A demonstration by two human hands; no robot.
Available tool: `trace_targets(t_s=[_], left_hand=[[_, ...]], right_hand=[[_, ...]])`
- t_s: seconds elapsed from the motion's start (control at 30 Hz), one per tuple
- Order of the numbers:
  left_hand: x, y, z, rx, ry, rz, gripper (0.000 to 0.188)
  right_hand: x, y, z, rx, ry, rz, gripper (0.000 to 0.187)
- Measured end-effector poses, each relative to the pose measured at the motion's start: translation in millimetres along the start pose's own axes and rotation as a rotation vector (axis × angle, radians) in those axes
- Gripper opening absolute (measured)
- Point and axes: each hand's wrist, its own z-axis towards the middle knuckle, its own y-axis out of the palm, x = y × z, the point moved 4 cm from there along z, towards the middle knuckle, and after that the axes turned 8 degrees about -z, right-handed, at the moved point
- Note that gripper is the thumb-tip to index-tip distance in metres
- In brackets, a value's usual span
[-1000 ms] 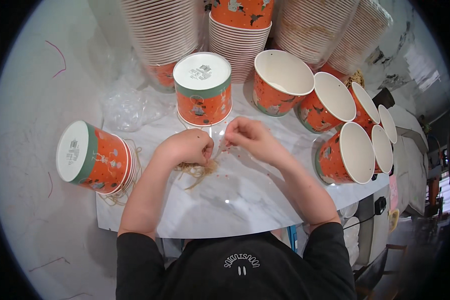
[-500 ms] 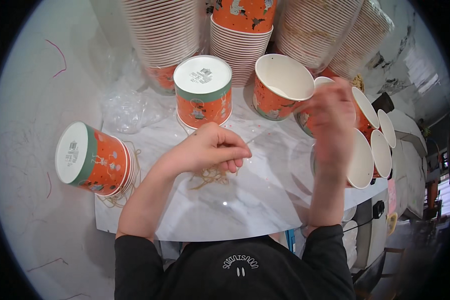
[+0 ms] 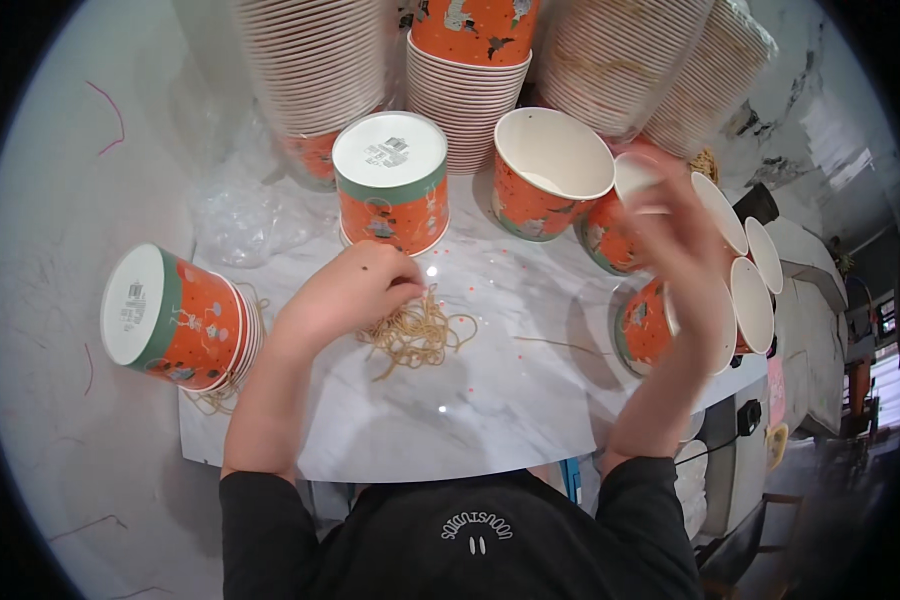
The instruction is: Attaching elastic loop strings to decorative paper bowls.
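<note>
Left hand [image 3: 355, 290] rests knuckles-up on the marble tabletop [image 3: 490, 400], fingers curled down onto the near edge of a loose tangle of tan strings [image 3: 417, 335], pinning it; one stray strand [image 3: 560, 345] lies apart to the right. Right hand [image 3: 675, 235] is raised and motion-blurred in front of the row of tipped orange paper cups [image 3: 740, 300]; cannot tell whether it grips anything. Judged progress: strings remain piled and unsorted, an upturned cup [image 3: 392, 180] and an open cup [image 3: 550, 170] stand behind, so most work appears left.
</note>
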Motion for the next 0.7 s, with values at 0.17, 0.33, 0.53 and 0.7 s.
trace_targets(t_s=[0.17, 0.33, 0.53, 0.7], left_hand=[[18, 8, 4, 0.008, 0.046, -0.026, 0.022], [44, -1, 0, 0.24, 0.105, -0.196, 0.035], [93, 24, -14, 0.206, 0.391, -0.309, 0.076], [93, 18, -18, 0.307, 0.163, -0.609, 0.061]], right_hand=[[71, 53, 19, -0.099, 0.015, -0.742, 0.036], [13, 30, -8, -0.177, -0.057, -0.785, 0.024], [-48, 54, -43, -0.436, -0.31, -0.422, 0.028], [-30, 58, -28, -0.548, -0.022, 0.105, 0.038]])
